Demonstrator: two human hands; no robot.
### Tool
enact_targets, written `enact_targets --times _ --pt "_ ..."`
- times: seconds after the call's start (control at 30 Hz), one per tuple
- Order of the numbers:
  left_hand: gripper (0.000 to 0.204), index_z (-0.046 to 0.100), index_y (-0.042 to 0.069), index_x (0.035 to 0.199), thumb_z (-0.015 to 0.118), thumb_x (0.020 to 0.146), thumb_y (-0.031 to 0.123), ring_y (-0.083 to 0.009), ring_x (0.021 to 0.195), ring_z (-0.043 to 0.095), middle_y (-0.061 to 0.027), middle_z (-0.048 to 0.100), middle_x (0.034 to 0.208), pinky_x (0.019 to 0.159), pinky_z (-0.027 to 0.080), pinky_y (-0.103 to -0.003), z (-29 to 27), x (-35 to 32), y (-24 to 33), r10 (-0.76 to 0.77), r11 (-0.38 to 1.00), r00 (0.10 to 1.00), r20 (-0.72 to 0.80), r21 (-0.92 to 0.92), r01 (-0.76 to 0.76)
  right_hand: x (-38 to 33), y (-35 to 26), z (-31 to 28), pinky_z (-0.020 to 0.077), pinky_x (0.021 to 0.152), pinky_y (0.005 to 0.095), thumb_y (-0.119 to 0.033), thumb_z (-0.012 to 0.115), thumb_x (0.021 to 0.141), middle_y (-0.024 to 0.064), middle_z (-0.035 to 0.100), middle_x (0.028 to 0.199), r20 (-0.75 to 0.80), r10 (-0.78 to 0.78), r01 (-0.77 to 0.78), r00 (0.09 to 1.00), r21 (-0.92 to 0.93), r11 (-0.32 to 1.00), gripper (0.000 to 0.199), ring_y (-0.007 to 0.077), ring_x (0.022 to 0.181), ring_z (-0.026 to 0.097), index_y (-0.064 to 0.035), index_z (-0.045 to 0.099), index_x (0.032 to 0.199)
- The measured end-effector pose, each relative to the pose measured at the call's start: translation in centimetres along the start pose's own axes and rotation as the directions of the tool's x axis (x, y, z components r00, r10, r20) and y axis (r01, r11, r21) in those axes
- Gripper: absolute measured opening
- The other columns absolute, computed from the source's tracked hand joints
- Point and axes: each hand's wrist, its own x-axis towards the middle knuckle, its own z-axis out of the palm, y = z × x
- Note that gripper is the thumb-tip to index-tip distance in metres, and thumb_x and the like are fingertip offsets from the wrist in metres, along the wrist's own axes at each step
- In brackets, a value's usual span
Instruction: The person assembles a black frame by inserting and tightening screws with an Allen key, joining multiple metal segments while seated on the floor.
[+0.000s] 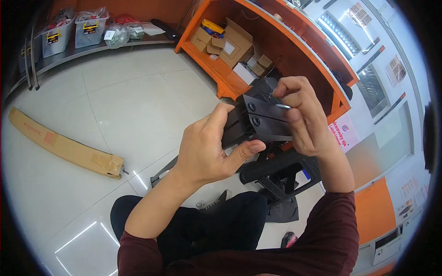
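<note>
A black block-shaped part point(263, 125) with two round bolt heads or holes in its face is up in front of me, above my knees. My left hand point(202, 145) is wrapped round its left side, thumb lying across toward the front. My right hand point(301, 112) pinches a small silver metal piece point(282, 106) between thumb and fingers, its tip against or just over the part's right side. Whether that piece is a tool or a fastener cannot be made out. Below the part stands a black frame point(271, 172) with a thick padded-looking bar; how the two join is hidden.
A long cardboard box point(64, 142) lies on the tiled floor at left. Clear tubs point(90, 32) and bagged items stand on a dark shelf at far left. An orange workbench point(216, 64) holds open cartons point(237, 43) on its lower level. My shoe point(214, 201) is under the frame.
</note>
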Motion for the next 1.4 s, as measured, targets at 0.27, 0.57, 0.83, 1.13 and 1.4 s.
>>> enact_targets --times 0.27,0.57,0.83,1.13,1.4 --pt "0.071 0.055 -0.002 0.108 0.076 0.084 0.062 -0.0141 0.072 0.063 -0.0089 0.066 0.080 0.066 0.049 -0.026 0.1 -0.1 0.4 -0.058 0.998 0.998 0.008 -0.018 0.059 2.9 0.7 0.1 0.0512 0.069 0.0346 0.006 0.076 0.075 0.0086 0.066 0.087 -0.059 -0.126 0.126 0.990 -0.010 0.992 0.027 0.0242 0.079 0.066 -0.0039 0.073 0.100" --pt "0.067 0.055 0.000 0.104 0.074 0.085 0.062 -0.0300 0.068 0.072 -0.0143 0.069 0.078 0.060 0.055 -0.034 0.1 -0.2 -0.1 0.026 1.000 1.000 -0.008 -0.001 -0.026 4.2 1.0 0.1 0.0487 0.072 0.0375 -0.003 0.073 0.069 0.0095 0.066 0.091 0.026 -0.378 0.377 0.926 -0.158 0.913 0.029 0.0262 0.086 0.067 -0.0023 0.073 0.098" --pt "0.070 0.054 0.000 0.104 0.075 0.084 0.063 -0.0290 0.066 0.071 -0.0138 0.068 0.077 0.060 0.053 -0.034 0.1 -0.2 0.2 0.009 1.000 1.000 0.010 -0.018 -0.009 4.9 1.6 -0.4 0.0494 0.070 0.0358 -0.014 0.070 0.070 0.0077 0.066 0.093 0.078 -0.538 0.539 0.839 -0.254 0.803 0.029 0.0248 0.089 0.068 -0.0045 0.074 0.097" --pt "0.071 0.054 0.000 0.105 0.073 0.084 0.065 -0.0275 0.064 0.069 -0.0130 0.066 0.075 0.059 0.053 -0.033 -0.3 -0.2 0.7 -0.002 1.000 0.998 0.062 0.006 0.001 6.5 1.6 -1.8 0.0490 0.067 0.0338 -0.020 0.069 0.067 0.0074 0.065 0.094 0.215 -0.740 0.759 0.637 -0.340 0.555 0.027 0.0240 0.089 0.066 -0.0041 0.073 0.088" --pt "0.074 0.053 -0.001 0.107 0.068 0.085 0.069 -0.0253 0.064 0.068 -0.0129 0.064 0.074 0.059 0.051 -0.031 -0.6 -0.2 0.8 -0.046 0.999 0.993 0.106 -0.006 0.046 6.8 2.2 -1.5 0.0504 0.063 0.0309 -0.016 0.070 0.068 0.0081 0.066 0.095 0.202 -0.812 0.816 0.548 -0.344 0.465 0.025 0.0233 0.088 0.067 -0.0028 0.073 0.089"
